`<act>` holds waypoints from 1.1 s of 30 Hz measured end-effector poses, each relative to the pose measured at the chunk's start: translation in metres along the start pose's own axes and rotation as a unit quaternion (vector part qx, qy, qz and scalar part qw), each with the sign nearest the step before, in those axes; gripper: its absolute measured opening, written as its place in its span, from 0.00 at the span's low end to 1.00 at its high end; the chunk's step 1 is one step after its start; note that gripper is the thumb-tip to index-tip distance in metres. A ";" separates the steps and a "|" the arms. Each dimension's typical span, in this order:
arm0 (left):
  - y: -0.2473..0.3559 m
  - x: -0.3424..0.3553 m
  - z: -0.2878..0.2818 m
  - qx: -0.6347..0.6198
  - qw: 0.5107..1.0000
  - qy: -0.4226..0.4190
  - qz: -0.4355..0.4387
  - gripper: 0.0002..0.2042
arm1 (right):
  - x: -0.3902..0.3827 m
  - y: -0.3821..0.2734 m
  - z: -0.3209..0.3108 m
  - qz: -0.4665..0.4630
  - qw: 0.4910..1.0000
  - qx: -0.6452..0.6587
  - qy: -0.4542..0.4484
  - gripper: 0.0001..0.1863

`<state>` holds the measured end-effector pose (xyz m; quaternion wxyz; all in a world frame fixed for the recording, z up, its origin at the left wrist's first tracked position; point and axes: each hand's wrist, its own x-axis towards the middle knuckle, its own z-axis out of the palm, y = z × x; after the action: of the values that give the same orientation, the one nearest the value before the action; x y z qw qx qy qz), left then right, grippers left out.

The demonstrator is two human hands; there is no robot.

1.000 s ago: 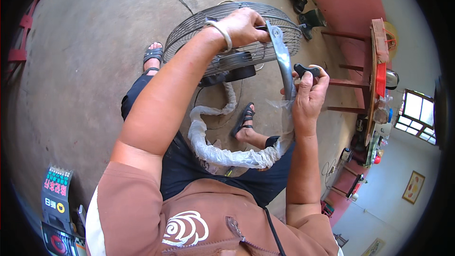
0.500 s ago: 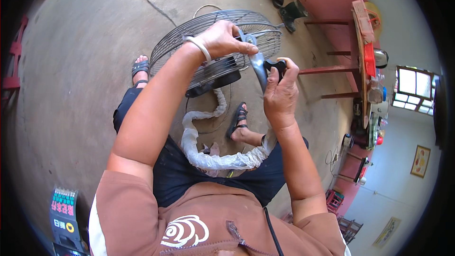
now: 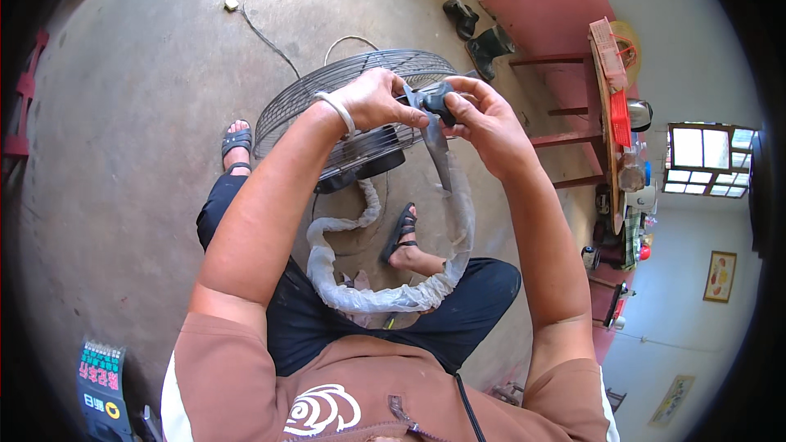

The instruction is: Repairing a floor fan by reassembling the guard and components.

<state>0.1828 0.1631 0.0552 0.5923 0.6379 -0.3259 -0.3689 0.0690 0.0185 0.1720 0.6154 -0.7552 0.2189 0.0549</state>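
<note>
Both hands are raised together over a wire fan guard (image 3: 327,90) lying on the concrete floor. My left hand (image 3: 372,100) and my right hand (image 3: 485,119) pinch a small black clasp (image 3: 439,100) between their fingertips. A grey metal band (image 3: 438,155) hangs down from the clasp. It continues as a long loop wrapped in clear plastic (image 3: 368,299) that sags onto my lap and curls back up toward the fan's black hub (image 3: 364,168). My left wrist wears a light bangle.
My sandalled feet (image 3: 237,146) rest beside and under the guard. A cable with a plug (image 3: 233,4) trails across the floor behind it. Dark shoes (image 3: 490,45) lie near a red wooden bench (image 3: 573,74) holding clutter at right. A colourful box (image 3: 102,376) sits at lower left.
My right hand has moved in to meet the left at the black clasp, and both hands now sit closer together. The grey band hangs straighter below them.
</note>
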 end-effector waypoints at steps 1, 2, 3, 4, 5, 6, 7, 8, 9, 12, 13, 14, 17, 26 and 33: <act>-0.002 0.003 0.001 0.011 1.000 -0.005 0.007 0.15 | 0.002 -0.003 0.004 0.006 0.999 -0.037 -0.001 0.18; -0.001 0.004 0.002 0.021 1.000 -0.012 0.013 0.14 | 0.004 -0.002 0.007 0.014 0.997 -0.073 -0.002 0.18; 0.000 0.004 0.002 0.009 1.000 -0.007 0.011 0.13 | 0.006 0.000 0.010 -0.003 0.998 -0.066 0.013 0.16; 0.000 0.004 0.003 0.008 1.000 0.007 0.007 0.12 | 0.007 0.004 0.012 0.002 0.998 -0.070 0.012 0.16; 0.003 0.003 0.001 0.026 1.000 0.004 0.007 0.14 | 0.009 0.006 0.013 -0.064 0.983 -0.168 0.034 0.15; 0.006 0.001 0.000 0.044 0.999 0.001 0.007 0.16 | 0.009 0.007 0.016 -0.130 0.954 -0.263 0.055 0.13; 0.009 -0.001 -0.001 0.039 0.999 0.002 0.007 0.16 | 0.006 0.007 0.019 -0.247 0.908 -0.332 0.060 0.13; 0.013 -0.004 -0.002 0.070 0.997 0.010 0.005 0.18 | 0.004 0.006 0.020 -0.247 0.907 -0.337 0.058 0.13; 0.015 -0.006 -0.003 0.101 0.995 0.019 0.003 0.21 | 0.003 0.006 0.021 -0.298 0.857 -0.416 0.056 0.13; 0.011 -0.007 -0.005 0.090 0.996 0.017 0.014 0.24 | -0.007 -0.004 0.023 -0.352 0.788 -0.505 0.016 0.17; 0.009 -0.007 -0.005 0.088 0.996 0.021 0.015 0.24 | -0.009 -0.009 0.024 -0.332 0.775 -0.537 0.000 0.19; 0.010 -0.008 -0.004 0.077 0.997 0.025 0.015 0.24 | -0.012 -0.014 0.022 -0.309 0.761 -0.570 -0.014 0.21; 0.010 -0.009 -0.003 0.064 0.998 0.026 0.013 0.24 | -0.003 -0.027 0.011 -0.250 0.766 -0.589 -0.060 0.24; 0.008 -0.007 -0.003 0.072 0.997 0.025 0.021 0.23 | 0.006 -0.043 0.017 -0.166 0.780 -0.595 -0.094 0.18; 0.006 -0.005 0.002 0.071 0.996 0.049 0.017 0.22 | 0.008 -0.038 0.039 -0.143 0.681 -0.718 -0.007 0.19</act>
<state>0.1784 0.1661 0.0619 0.5665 0.6902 -0.3328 -0.3033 0.0986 0.0594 0.1939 -0.1141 -0.9871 -0.0024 0.1124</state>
